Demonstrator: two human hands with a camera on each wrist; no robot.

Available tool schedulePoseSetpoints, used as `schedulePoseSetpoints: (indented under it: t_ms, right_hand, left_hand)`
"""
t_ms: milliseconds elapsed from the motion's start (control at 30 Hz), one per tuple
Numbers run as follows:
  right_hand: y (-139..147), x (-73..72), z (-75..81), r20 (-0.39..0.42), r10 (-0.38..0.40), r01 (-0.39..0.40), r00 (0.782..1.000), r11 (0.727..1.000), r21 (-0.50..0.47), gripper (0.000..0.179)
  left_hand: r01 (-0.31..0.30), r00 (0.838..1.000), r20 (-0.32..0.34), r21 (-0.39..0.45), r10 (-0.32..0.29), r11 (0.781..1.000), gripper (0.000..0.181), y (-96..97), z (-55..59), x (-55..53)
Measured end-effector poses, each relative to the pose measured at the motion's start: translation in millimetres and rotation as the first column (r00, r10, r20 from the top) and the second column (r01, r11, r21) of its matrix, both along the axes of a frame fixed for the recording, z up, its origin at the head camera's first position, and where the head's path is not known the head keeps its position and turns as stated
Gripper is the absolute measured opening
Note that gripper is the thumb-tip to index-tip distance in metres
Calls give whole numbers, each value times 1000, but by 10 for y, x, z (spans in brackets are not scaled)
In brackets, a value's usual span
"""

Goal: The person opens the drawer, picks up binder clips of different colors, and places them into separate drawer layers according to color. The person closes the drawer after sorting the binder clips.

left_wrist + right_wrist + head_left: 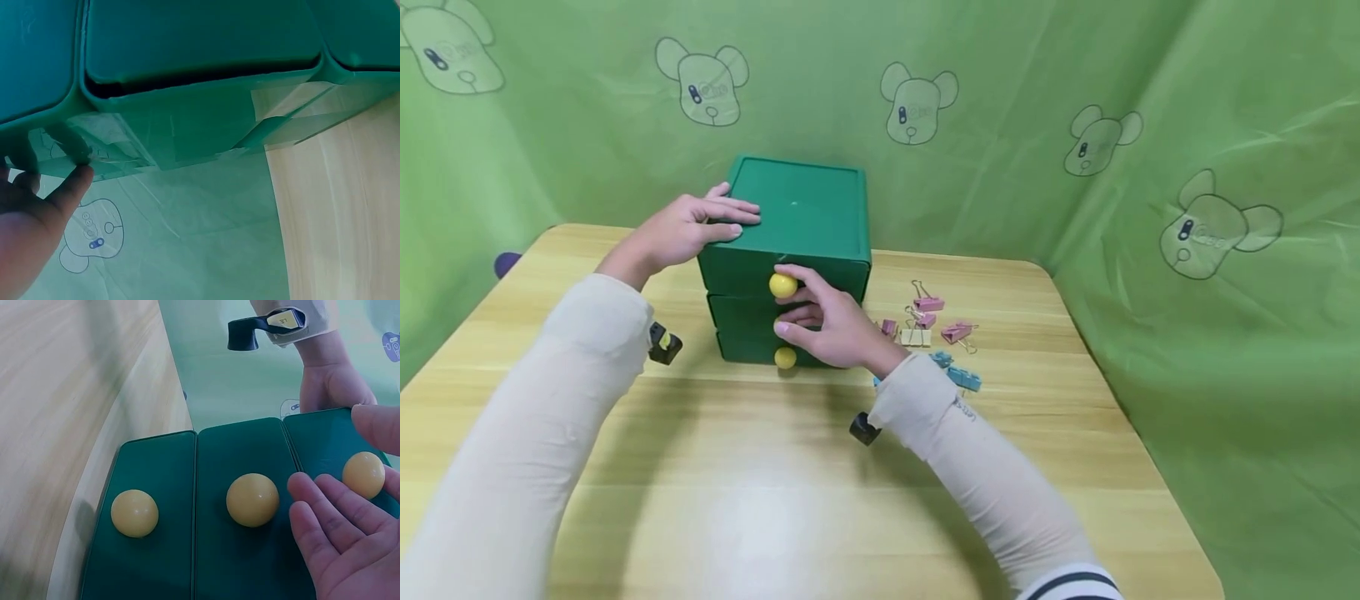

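A green three-drawer box [800, 208] stands on the table, with a round yellow knob on each drawer. My left hand [681, 229] rests on the box's top left edge, its fingers lying straight over the top. At the front, my right hand [842, 329] has its index fingertip at the top yellow knob [783, 286]. The thumb is apart from that knob, and the other fingers are extended beside it in the right wrist view. The middle knob [252, 500] shows fully there, close to the fingertips. Below it sits the bottom knob [786, 358]. The drawers look pushed in.
Right of the box lie several binder clips: pink clips [957, 332], a cream clip [916, 337] and blue clips [964, 379]. Black wrist-camera mounts [865, 428] hang below both sleeves. A green curtain [1000, 100] with mouse-head prints stands behind the wooden table [760, 500].
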State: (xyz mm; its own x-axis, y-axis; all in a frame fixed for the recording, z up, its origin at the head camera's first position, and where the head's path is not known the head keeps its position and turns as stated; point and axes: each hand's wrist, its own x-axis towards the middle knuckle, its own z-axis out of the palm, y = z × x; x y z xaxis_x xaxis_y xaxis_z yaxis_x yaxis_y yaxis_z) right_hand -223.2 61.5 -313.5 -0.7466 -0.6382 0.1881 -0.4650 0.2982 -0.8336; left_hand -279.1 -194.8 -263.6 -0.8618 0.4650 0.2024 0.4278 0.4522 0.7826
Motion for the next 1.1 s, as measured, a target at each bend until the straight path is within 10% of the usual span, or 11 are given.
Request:
schedulePoseSetpoints:
  t_ms: [1100]
  right_hand:
    - [101,288,22,-70,57,-52,996,996,72,65]
  left_hand:
    - [-8,999,40,14,8,1000,38,3,-8,42]
